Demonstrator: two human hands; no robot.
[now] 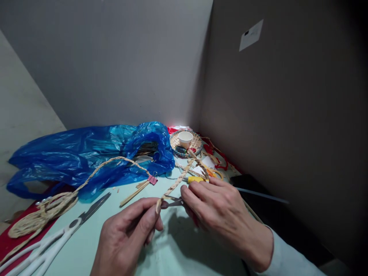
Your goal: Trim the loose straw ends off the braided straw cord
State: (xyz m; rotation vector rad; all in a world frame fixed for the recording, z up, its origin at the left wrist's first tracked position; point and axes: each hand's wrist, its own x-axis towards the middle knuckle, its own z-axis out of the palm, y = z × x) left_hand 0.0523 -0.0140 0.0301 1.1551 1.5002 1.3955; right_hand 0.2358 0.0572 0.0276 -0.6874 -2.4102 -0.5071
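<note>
My left hand [129,234] pinches the near end of a braided straw cord [175,186] between thumb and forefinger. My right hand [221,214] is closed round a small metal tool [172,202], whose dark tips meet the cord's end right beside my left thumb. The braid runs away from my hands toward the back of the pale green table [172,253]. A second, longer braid [115,163] arcs over the blue bag to a coiled straw bundle [37,218] at the left, with a pink binder clip [152,179] on it.
Large white-handled scissors [57,237] lie at the front left. A crumpled blue plastic bag [86,153] fills the back left. A small woven basket [186,143] with a white cup [185,138] stands at the back corner, loose straw and a yellow-handled tool [197,179] near it. Grey walls close in behind and right.
</note>
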